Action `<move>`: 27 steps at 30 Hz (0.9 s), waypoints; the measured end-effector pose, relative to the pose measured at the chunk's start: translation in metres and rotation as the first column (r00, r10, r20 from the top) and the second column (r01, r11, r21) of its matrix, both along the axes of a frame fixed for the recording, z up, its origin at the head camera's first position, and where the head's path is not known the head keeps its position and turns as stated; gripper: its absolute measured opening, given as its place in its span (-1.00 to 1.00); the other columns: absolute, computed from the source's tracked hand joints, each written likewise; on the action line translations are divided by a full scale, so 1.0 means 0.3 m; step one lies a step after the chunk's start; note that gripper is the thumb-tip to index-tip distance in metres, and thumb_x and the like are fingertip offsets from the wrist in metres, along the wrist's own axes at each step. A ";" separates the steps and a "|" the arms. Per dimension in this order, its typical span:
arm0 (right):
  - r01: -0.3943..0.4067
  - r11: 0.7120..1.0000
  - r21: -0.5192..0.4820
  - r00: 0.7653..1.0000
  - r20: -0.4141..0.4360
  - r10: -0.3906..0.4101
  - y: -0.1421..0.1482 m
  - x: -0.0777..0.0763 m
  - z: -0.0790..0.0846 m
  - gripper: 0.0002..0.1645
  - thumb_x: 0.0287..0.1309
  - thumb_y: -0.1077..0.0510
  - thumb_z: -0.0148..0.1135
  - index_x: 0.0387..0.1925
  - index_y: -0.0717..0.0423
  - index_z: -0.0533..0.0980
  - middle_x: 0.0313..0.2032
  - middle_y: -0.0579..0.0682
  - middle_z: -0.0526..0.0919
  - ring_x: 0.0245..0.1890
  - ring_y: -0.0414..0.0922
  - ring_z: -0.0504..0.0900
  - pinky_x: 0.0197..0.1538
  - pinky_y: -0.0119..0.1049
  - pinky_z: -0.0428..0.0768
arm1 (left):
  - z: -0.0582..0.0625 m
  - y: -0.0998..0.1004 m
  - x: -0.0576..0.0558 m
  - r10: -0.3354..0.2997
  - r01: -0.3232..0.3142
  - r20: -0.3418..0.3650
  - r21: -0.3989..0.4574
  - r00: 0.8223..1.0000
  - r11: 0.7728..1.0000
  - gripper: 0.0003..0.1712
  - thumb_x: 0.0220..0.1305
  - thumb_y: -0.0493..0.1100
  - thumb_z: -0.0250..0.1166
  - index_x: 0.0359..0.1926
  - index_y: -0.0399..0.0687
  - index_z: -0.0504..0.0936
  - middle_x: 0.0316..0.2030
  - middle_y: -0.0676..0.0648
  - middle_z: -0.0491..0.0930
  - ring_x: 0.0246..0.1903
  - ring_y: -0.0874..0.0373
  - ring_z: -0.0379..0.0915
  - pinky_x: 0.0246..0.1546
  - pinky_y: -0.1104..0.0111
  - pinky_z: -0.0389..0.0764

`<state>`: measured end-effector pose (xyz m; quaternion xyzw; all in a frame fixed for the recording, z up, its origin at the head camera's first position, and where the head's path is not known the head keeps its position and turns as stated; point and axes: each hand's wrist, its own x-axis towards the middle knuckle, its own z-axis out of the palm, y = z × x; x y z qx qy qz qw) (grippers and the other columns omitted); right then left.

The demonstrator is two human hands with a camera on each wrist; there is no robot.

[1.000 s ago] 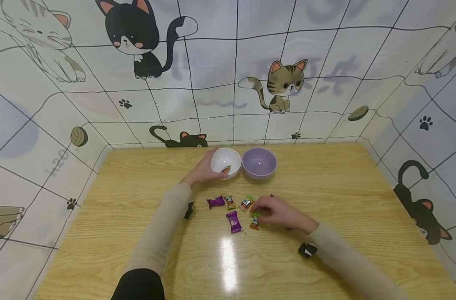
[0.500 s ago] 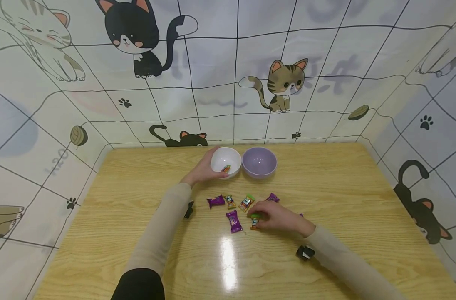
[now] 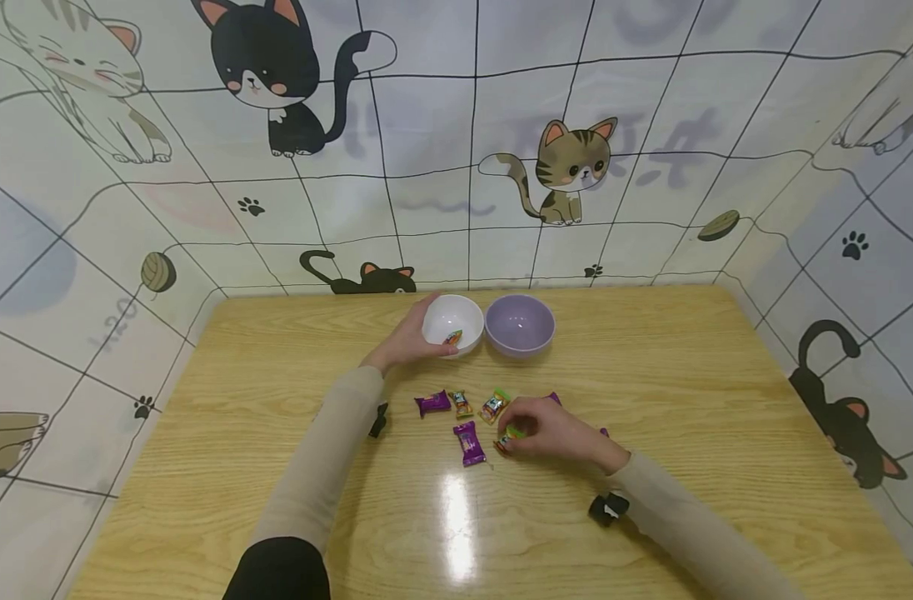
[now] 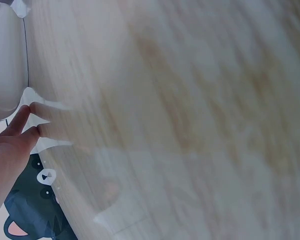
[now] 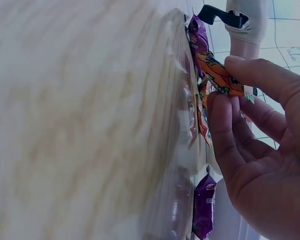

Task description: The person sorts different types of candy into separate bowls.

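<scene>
My left hand (image 3: 410,335) grips the white bowl (image 3: 467,315) from its left side, thumb across the front rim and fingers behind. One small wrapped candy (image 3: 452,337) lies in that bowl. The right hand (image 3: 550,432) pinches an orange-and-green wrapped candy (image 5: 221,75) between thumb and fingers, low over the table. Near it on the wood lie a green-and-orange candy (image 3: 494,407), a smaller one (image 3: 461,404) and purple-wrapped candies (image 3: 469,443), (image 3: 432,404). Other purple candies are partly hidden behind the right hand.
A purple bowl (image 3: 520,327) stands right beside the white one near the table's back edge. A cloth with cartoon cats (image 3: 576,175) hangs behind and at both sides of the wooden table (image 3: 689,375). Black wrist devices (image 3: 609,507) sit at both wrists.
My right hand has moved slightly left and closed its fingers on the orange-and-green candy, which is now tilted from its earlier lie. The left hand and the bowls stay put.
</scene>
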<state>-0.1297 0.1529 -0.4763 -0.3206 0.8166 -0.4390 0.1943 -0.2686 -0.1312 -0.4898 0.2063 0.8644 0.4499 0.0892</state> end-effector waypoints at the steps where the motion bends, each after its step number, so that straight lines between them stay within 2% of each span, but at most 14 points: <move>1: 0.006 1.000 -0.003 1.000 -0.002 -0.006 0.000 -0.001 -0.001 -0.81 0.09 0.23 0.40 -0.22 0.02 0.60 -0.26 -0.19 0.58 -0.27 -0.21 0.48 -0.19 -0.35 0.53 | 0.001 0.000 0.000 0.000 0.000 0.000 -0.002 1.000 1.000 0.29 -0.10 -0.06 0.58 0.49 -0.22 -0.07 0.36 -0.26 0.12 0.22 -0.11 0.23 0.21 0.09 0.32; 9: 0.033 0.997 -0.065 0.999 -0.018 -0.034 -0.003 -0.017 -0.003 -0.76 0.06 0.22 0.42 -0.19 0.12 0.62 -0.24 -0.14 0.62 -0.26 -0.18 0.51 -0.18 -0.32 0.55 | 0.006 -0.002 0.003 -0.003 0.003 0.002 -0.007 1.000 1.000 0.29 -0.09 -0.06 0.58 0.50 -0.21 -0.08 0.35 -0.27 0.13 0.21 -0.12 0.24 0.21 0.09 0.32; 15: 0.073 0.995 -0.065 0.997 -0.027 -0.075 -0.009 -0.044 -0.003 -0.77 0.06 0.19 0.43 -0.20 0.09 0.63 -0.27 -0.14 0.60 -0.29 -0.17 0.52 -0.22 -0.32 0.55 | 0.007 0.000 0.006 -0.001 0.001 0.005 -0.012 1.000 1.000 0.30 -0.09 -0.05 0.58 0.50 -0.19 -0.08 0.37 -0.26 0.11 0.23 -0.13 0.22 0.22 0.07 0.31; 19: 0.105 0.989 -0.108 0.994 -0.015 -0.107 -0.017 -0.067 0.002 -0.77 0.06 0.23 0.43 -0.21 0.15 0.62 -0.27 -0.07 0.63 -0.29 -0.17 0.55 -0.21 -0.32 0.59 | 0.010 0.004 0.007 0.003 -0.003 0.008 -0.020 1.000 1.000 0.29 -0.08 -0.05 0.58 0.50 -0.17 -0.09 0.38 -0.25 0.10 0.24 -0.12 0.21 0.23 0.09 0.30; 22: 0.140 0.983 -0.122 0.990 -0.007 -0.142 -0.031 -0.077 0.037 -0.77 0.06 0.27 0.41 -0.20 0.22 0.61 -0.26 0.01 0.64 -0.26 -0.10 0.57 -0.17 -0.28 0.60 | 0.011 0.004 0.007 0.002 -0.001 0.003 -0.021 1.000 1.000 0.30 -0.09 -0.03 0.58 0.50 -0.21 -0.08 0.38 -0.26 0.10 0.24 -0.12 0.21 0.23 0.09 0.30; 25: 0.162 0.979 -0.127 0.986 -0.014 -0.165 -0.043 -0.096 0.062 -0.78 0.09 0.26 0.40 -0.20 0.23 0.61 -0.25 0.00 0.64 -0.24 -0.10 0.57 -0.14 -0.27 0.59 | 0.013 0.002 0.010 -0.004 0.004 -0.004 -0.008 1.000 1.000 0.30 -0.10 -0.05 0.58 0.49 -0.26 -0.07 0.38 -0.29 0.09 0.26 -0.14 0.19 0.24 0.07 0.28; 27: 0.162 0.976 -0.144 0.986 -0.017 -0.166 -0.055 -0.102 0.099 -0.78 0.10 0.27 0.39 -0.19 0.25 0.60 -0.25 0.01 0.64 -0.23 -0.09 0.57 -0.12 -0.24 0.59 | 0.013 0.000 0.012 -0.010 0.010 -0.008 0.003 1.000 1.000 0.29 -0.10 -0.07 0.58 0.48 -0.28 -0.07 0.38 -0.30 0.09 0.26 -0.16 0.19 0.24 0.05 0.28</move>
